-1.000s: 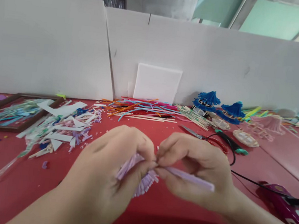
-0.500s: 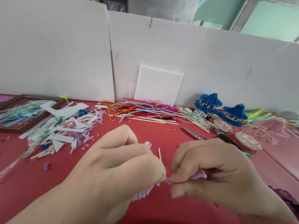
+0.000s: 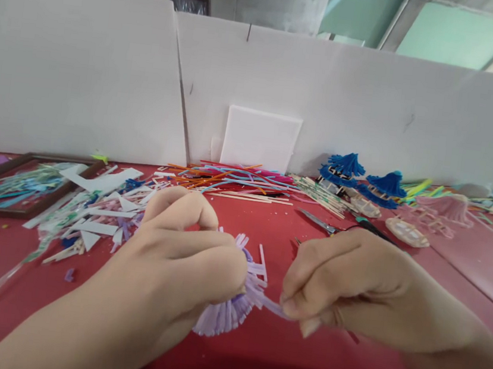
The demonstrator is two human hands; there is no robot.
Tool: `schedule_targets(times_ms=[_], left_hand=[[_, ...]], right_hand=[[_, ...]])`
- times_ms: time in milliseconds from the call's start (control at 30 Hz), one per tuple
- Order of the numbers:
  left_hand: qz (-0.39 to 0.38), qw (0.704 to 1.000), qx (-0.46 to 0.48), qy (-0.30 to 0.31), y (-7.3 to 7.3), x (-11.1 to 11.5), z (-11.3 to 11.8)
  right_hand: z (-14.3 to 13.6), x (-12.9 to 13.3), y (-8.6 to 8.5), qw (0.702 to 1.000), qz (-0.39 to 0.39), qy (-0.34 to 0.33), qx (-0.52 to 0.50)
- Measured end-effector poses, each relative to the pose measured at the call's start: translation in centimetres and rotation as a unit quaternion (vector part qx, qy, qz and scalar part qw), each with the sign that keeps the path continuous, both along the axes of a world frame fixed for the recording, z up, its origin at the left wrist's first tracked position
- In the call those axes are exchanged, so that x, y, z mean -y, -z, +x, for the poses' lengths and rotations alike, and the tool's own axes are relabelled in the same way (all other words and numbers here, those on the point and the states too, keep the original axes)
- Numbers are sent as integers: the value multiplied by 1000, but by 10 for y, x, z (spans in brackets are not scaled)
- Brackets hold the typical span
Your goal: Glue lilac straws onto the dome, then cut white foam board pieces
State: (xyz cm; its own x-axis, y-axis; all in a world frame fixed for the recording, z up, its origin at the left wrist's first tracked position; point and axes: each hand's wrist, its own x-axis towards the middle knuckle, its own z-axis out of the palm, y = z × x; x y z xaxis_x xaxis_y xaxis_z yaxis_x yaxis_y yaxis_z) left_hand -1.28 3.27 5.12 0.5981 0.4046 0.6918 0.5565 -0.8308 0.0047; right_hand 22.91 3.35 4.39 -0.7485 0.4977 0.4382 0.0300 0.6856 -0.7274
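Pinched in my left hand (image 3: pixel 191 267) is a round, fringed piece of lavender pipe cleaners (image 3: pixel 225 318); the hand covers much of it. A lavender strip (image 3: pixel 274 306) runs from its right side across to my right hand (image 3: pixel 328 287). The thumb and fingers of my right hand are closed on the strip's far end. Short lavender ends stick out at the fringed piece's upper right. Both hands are held above the red table (image 3: pixel 296 364).
Behind my hands lie coloured pipe cleaners (image 3: pixel 238 179), wooden sticks (image 3: pixel 321 195) and pliers or scissors (image 3: pixel 317 222). Blue-roofed models (image 3: pixel 342 169) and a pink one (image 3: pixel 445 209) stand at right. Paper scraps (image 3: pixel 105 215) and a brown frame (image 3: pixel 45 211) are at left.
My hands are farther apart, the left one having shifted left. More of the lavender fringed piece shows, and a longer stretch of strip spans the gap.
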Motion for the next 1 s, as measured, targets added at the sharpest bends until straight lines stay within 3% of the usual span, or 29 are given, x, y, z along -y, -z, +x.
schedule_targets(times_ms=[100, 233, 333, 433, 567, 733, 900, 1000], left_hand=[[-25, 996, -58, 66, 1, -4, -4], [-21, 999, -19, 45, 2, -6, -6], [-78, 997, -19, 25, 4, -2, -7], [-171, 985, 18, -25, 14, 3, -11], [-297, 945, 115, -80, 37, 11, -17], [-350, 915, 193, -48, 59, 18, -8], [-340, 913, 222, -31, 64, 18, 1], [-321, 924, 197, -58, 65, 18, 1]], right_hand=[[3, 0, -1, 999, 14, 8, 28], [-1, 5, -1, 990, 97, 88, -43], [-9, 17, 1, 960, 221, 150, -87], [-16, 30, 9, 916, 345, 201, -39], [-22, 37, 35, 869, 456, 193, -15], [-23, 30, 64, 852, 481, 204, -11], [-21, 25, 77, 865, 461, 200, -10], [-24, 24, 81, 875, 441, 199, -26]])
